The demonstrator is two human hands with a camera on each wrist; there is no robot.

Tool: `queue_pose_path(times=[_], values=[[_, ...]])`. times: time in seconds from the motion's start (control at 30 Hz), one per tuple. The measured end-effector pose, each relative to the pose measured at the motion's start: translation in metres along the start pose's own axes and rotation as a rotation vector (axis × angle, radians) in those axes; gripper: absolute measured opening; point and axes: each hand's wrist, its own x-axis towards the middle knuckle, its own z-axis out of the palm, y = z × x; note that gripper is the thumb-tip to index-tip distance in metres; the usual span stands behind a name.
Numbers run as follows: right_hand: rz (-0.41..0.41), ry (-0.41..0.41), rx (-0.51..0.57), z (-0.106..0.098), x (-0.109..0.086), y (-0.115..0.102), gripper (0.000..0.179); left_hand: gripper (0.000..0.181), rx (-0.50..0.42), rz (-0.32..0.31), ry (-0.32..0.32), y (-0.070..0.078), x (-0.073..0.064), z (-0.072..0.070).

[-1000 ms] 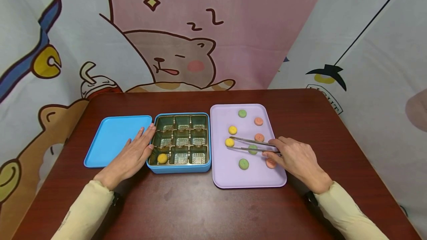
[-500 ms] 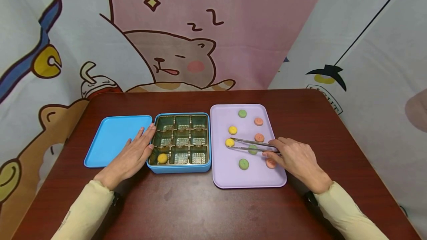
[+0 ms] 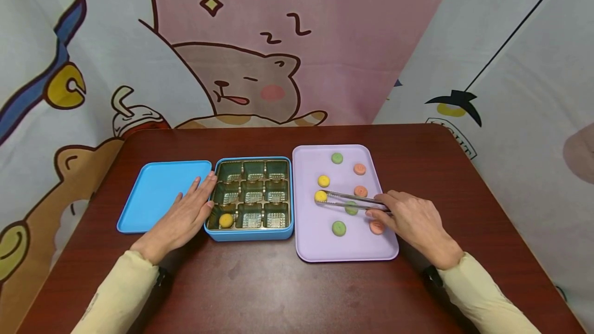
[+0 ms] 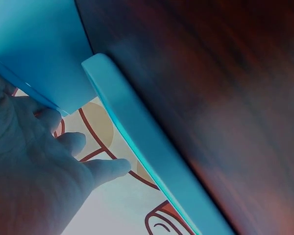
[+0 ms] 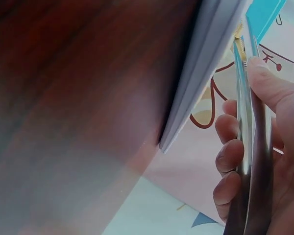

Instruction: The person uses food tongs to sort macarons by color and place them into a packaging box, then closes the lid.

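My right hand (image 3: 413,220) grips metal tongs (image 3: 357,199), with its fingers curled round both arms in the right wrist view. The tips of the tongs stand on either side of a small round yellow piece (image 3: 320,196) over the lilac tray (image 3: 308,244). My left hand (image 3: 181,215) lies with straight fingers against the left side of a blue box (image 3: 252,236), partly over the blue lid (image 3: 153,195). Inside the box is a gold insert with several square compartments. Another yellow piece (image 3: 226,220) sits in its front left compartment.
On the tray lie a second yellow piece (image 3: 324,181), green pieces (image 3: 339,228) and orange pieces (image 3: 359,169). One green piece (image 3: 351,208) is partly under the tongs. Box and tray stand side by side on the brown table (image 3: 260,293). A printed cloth (image 3: 348,40) hangs behind.
The tongs' tips have drawn slightly closer together round the yellow piece, which has shifted a little away from me and to the right. The left hand has stayed still.
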Motion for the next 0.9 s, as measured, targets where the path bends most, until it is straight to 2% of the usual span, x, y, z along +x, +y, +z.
queue_pose_path(times=[0.9], values=[[0.028, 0.083, 0.046, -0.016, 0.006, -0.011, 0.035, 0.063, 0.028, -0.02, -0.01, 0.003, 0.001, -0.002]])
